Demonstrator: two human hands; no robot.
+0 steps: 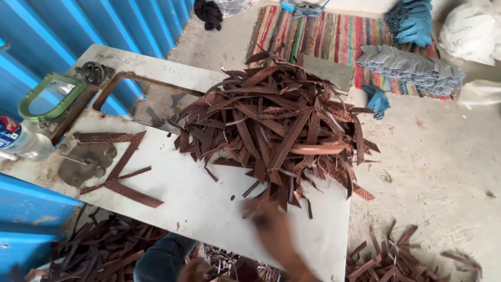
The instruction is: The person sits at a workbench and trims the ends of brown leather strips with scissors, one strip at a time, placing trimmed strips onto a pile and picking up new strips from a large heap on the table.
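Blurred right hand, grip unclear, reaches the near edge of the strip pile on the worktop; strips look light, bendy, best pinched at an end.

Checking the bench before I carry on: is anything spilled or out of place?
Yes. Brown strips lie scattered on the floor beside the table, likely fallen from the heaped pile that overhangs its edge. A blurred hand reaches toward the pile.

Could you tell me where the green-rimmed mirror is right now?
The mirror lies at the table's far left edge, beside the blue wall, just above a plastic bottle.
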